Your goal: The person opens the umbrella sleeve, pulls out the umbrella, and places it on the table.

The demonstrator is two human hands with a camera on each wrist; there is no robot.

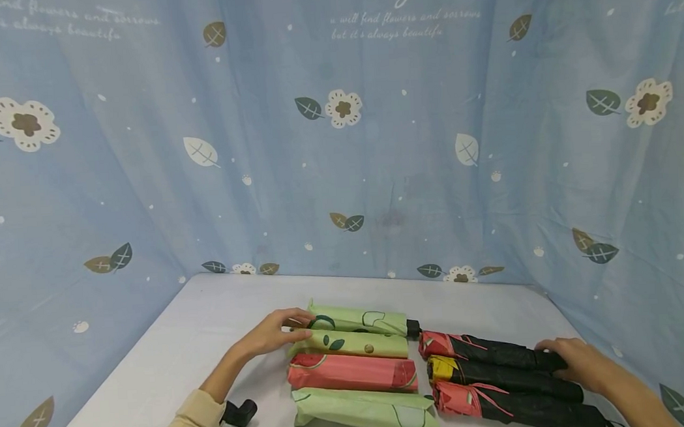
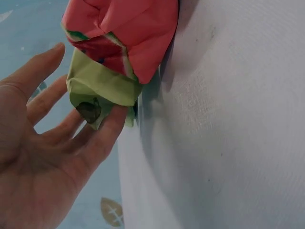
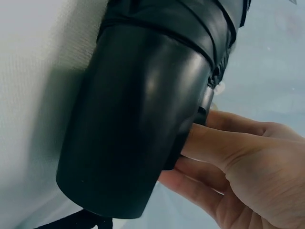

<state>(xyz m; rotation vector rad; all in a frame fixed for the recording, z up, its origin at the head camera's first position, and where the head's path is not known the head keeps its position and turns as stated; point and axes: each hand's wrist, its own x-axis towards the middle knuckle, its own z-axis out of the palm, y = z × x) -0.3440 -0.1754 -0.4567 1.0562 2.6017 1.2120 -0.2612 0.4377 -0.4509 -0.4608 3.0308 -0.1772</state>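
Several sleeve-shaped fabric covers lie side by side: a green cover (image 1: 378, 318) at the back, a yellow-green cover (image 1: 356, 344), a red watermelon-print cover (image 1: 352, 371) and a light green cover (image 1: 366, 411) in front. My left hand (image 1: 279, 331) is at the left ends of the back two, fingers loosely extended; in the left wrist view, a finger touches the green end. To the right lie three black folded umbrellas: the back umbrella (image 1: 497, 351), the middle umbrella (image 1: 511, 379) and the front umbrella (image 1: 524, 411). My right hand (image 1: 577, 359) holds the back umbrella's handle end between thumb and fingers.
All lie on a white-covered table (image 1: 235, 298). A blue patterned curtain (image 1: 398, 171) encloses it behind and at both sides. A black curved piece (image 1: 240, 413) shows beside my left forearm. A black cord (image 3: 76, 220) hangs from the front umbrella's handle.
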